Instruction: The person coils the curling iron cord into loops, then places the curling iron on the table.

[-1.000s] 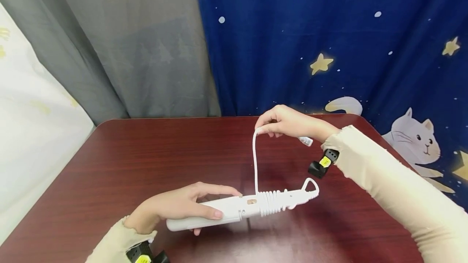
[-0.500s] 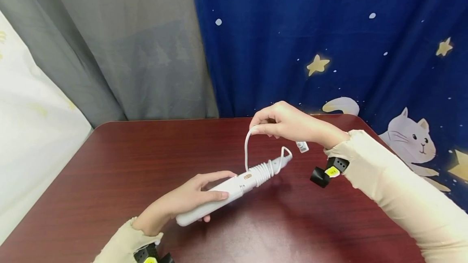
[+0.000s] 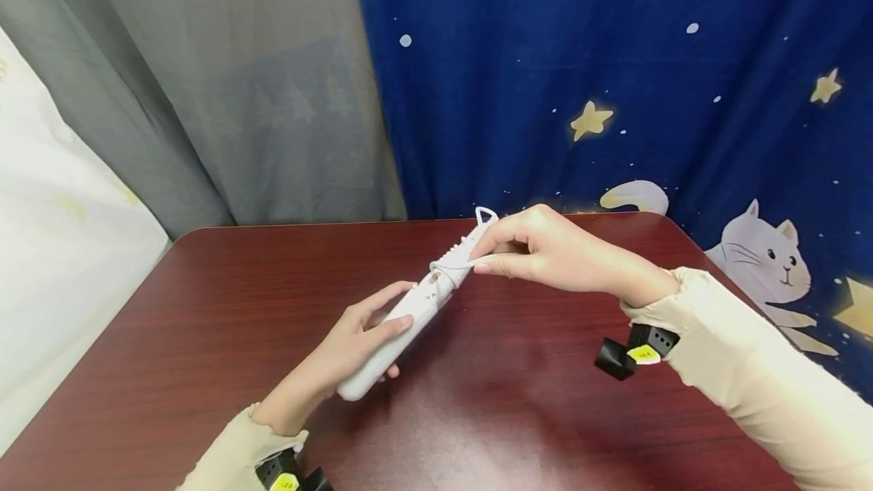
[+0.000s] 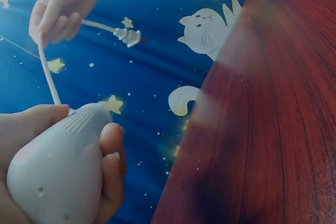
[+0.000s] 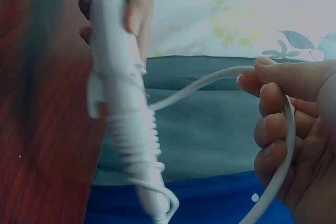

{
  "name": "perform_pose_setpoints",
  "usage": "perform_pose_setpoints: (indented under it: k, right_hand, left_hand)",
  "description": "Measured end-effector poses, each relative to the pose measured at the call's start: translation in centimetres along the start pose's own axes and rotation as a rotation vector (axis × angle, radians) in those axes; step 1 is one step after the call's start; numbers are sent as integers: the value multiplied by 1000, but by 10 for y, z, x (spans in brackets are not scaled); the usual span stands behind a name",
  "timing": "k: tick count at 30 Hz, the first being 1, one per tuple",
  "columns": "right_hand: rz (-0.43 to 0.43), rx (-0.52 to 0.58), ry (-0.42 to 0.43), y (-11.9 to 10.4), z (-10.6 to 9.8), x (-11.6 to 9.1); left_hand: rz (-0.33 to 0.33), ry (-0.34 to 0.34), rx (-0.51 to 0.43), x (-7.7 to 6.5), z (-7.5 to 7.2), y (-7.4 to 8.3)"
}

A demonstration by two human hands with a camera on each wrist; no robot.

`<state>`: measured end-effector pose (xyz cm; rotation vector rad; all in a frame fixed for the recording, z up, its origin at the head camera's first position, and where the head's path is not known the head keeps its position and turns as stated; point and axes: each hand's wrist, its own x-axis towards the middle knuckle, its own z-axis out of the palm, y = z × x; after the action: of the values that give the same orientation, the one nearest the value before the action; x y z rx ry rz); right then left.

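Note:
A long white hair styling iron (image 3: 420,308) slants up and away over the table, its tail end pointing to the back edge. My left hand (image 3: 364,336) grips its thick body, thumb on top and fingers wrapped beneath. Several turns of white cord (image 5: 194,85) are wound round the tail end, and a small loop sticks out at the tip. My right hand (image 3: 546,252) pinches the free length of cord between thumb and fingertips, close beside the windings. Past that hand, the cord ends in a white plug (image 4: 128,37), seen in the left wrist view but hidden in the head view.
The dark red wooden table (image 3: 239,309) lies beneath both hands. A blue curtain (image 3: 491,82) with stars and a cat, a grey curtain (image 3: 273,97) and a white cloth (image 3: 61,233) hang around it. Black cameras (image 3: 637,351) are strapped to both wrists.
The iron has swung from nearly level to steeply slanted, its tail rising toward the back. The right hand has brought the cord down close against the windings, and the plug has gone from the head view.

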<state>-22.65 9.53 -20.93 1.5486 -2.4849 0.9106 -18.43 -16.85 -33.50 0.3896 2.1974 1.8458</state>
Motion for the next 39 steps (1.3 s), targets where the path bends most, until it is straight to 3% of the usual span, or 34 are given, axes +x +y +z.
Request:
perform_pose_setpoints:
  k: [6,10,15,20,28,36,39]
  right_hand:
    - [65,-20,-17,-3,6,-10]
    - [159,36,-41,-2,10,-20]
    - [239,105,-86,4,16,-34]
    - [230,165,-50,14,22,-47]
    - [54,276,110,39,28,-62]
    - [90,353,138,64,29,-65]
    - [113,340,156,72,28,-65]
  left_hand:
    - [45,62,-115,2,-4,1]
    - [90,69,-203,2,-10,1]
    - [96,74,-322,-1,-21,4]
    - [130,73,-354,-5,-30,10]
    - [206,-22,-379,-11,-30,21]
    - [304,-246,-418,-18,-19,26]
    - [291,-311,-394,-21,-13,28]
